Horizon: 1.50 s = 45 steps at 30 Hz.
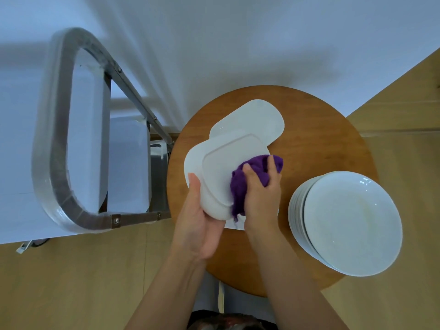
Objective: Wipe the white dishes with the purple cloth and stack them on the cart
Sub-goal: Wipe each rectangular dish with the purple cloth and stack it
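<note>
1. Far left: metal cart [71, 144], handle loop toward the camera, standing just beside the round wooden table [321, 144].
2. Left hand [202, 217] grips the near end of a white rectangular dish [219, 167], held tilted above the table.
3. A second white rectangular dish [252, 120] lies behind it, partly hidden.
4. Right hand [262, 194] is clenched round the purple cloth [240, 184], pressing it on the held dish.
5. Right: stack of round white plates [352, 222] at the table edge.
</note>
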{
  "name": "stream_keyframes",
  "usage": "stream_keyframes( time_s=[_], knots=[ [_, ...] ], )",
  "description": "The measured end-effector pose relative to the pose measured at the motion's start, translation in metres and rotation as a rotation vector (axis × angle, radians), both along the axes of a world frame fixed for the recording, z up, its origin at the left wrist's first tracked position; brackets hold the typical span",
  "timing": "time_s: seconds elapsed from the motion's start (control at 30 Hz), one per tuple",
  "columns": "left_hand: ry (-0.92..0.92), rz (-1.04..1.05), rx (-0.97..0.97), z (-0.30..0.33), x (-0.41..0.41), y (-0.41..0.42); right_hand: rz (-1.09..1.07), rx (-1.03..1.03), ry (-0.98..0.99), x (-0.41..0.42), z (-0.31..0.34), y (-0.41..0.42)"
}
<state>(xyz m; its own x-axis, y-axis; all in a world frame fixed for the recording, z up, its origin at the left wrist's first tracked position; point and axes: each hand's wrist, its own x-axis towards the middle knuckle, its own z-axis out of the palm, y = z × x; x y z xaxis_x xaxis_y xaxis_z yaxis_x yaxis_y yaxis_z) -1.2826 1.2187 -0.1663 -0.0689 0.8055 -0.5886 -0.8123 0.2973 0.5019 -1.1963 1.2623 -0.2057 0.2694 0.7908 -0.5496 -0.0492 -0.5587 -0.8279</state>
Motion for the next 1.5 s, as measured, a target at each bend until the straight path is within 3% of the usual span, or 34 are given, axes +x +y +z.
stream_keyframes(
  time_s=[0.27, 0.43, 0.5, 0.6, 0.67, 0.87, 0.93, 1.0, 1.1, 1.17, 1.27, 1.37, 1.5],
  knots=[
    [-0.07, -0.028, 0.109, -0.021, -0.017, -0.017, -0.295, -0.155, 0.246, 0.025, -0.007, 0.019],
    [-0.12, -0.084, -0.025, -0.034, -0.04, -0.012, -0.384, -0.065, 0.383, 0.036, 0.0, 0.017],
    [0.039, -0.216, -0.126, -0.034, -0.047, -0.006, -0.401, 0.002, 0.381, 0.043, 0.004, 0.018],
    [0.579, -0.429, -0.353, -0.033, -0.044, 0.006, -0.258, 0.14, 0.157, 0.052, 0.007, 0.019],
    [0.779, -0.471, -0.376, -0.019, -0.033, 0.016, -0.107, 0.248, -0.005, 0.051, 0.012, 0.015],
    [0.402, -0.522, -0.305, 0.015, -0.01, 0.047, 0.448, 0.717, -0.331, 0.026, 0.02, -0.013],
    [0.397, -0.418, -0.314, 0.011, -0.01, 0.05, 0.565, 0.843, -0.452, 0.02, 0.018, -0.021],
    [0.338, -0.287, -0.35, 0.003, -0.011, 0.047, 0.659, 0.881, -0.434, 0.021, 0.016, -0.025],
    [0.194, -0.169, -0.306, -0.006, -0.014, 0.04, 0.691, 0.629, -0.08, 0.031, 0.019, -0.024],
    [0.163, -0.14, -0.243, -0.013, -0.016, 0.035, 0.536, 0.395, -0.012, 0.039, 0.017, -0.014],
    [0.243, -0.118, -0.173, -0.019, -0.01, 0.03, 0.316, 0.229, -0.279, 0.048, -0.001, 0.012],
    [0.284, -0.108, -0.171, -0.023, 0.0, 0.027, 0.388, 0.169, -0.487, 0.044, -0.017, 0.032],
    [0.338, -0.159, -0.12, -0.031, 0.007, 0.027, 0.501, 0.089, -0.53, 0.037, -0.032, 0.041]
  ],
)
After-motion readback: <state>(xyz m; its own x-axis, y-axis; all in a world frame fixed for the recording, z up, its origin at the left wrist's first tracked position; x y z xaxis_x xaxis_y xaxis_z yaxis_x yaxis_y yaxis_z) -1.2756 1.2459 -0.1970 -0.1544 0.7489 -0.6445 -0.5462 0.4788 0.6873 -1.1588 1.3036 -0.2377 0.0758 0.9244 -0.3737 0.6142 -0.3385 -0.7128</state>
